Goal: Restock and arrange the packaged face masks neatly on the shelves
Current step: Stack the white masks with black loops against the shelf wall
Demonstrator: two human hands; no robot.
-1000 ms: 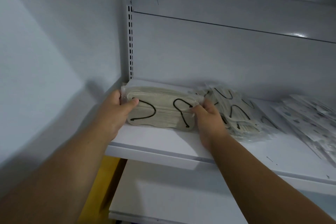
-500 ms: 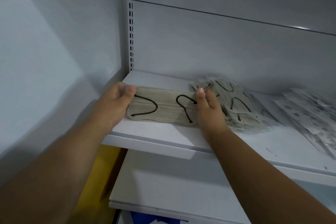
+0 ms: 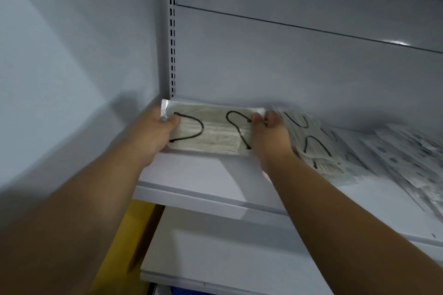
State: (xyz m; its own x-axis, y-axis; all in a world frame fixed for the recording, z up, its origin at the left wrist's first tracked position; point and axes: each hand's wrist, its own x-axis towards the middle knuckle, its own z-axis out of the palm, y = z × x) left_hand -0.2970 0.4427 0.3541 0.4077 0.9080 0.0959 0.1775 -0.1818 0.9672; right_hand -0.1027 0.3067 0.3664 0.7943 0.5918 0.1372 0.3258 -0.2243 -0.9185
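We hold the light, floppy, slippery clear-wrapped stack of beige face masks (image 3: 211, 132) by its short ends, left hand (image 3: 153, 134) and right hand (image 3: 268, 136) each gripping one, best kept flat.

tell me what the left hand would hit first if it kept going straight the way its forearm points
Probably the shelf's back wall. The left hand grips the left end of the beige mask pack, pointing up and inward toward the back corner. The slotted upright stands close to that line; depth is hard to judge.

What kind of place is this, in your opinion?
Probably a shop or a stockroom. The white metal shelf hangs from a slotted upright, as in retail shelving, and it holds many identical packaged face masks, with more piles beside them.
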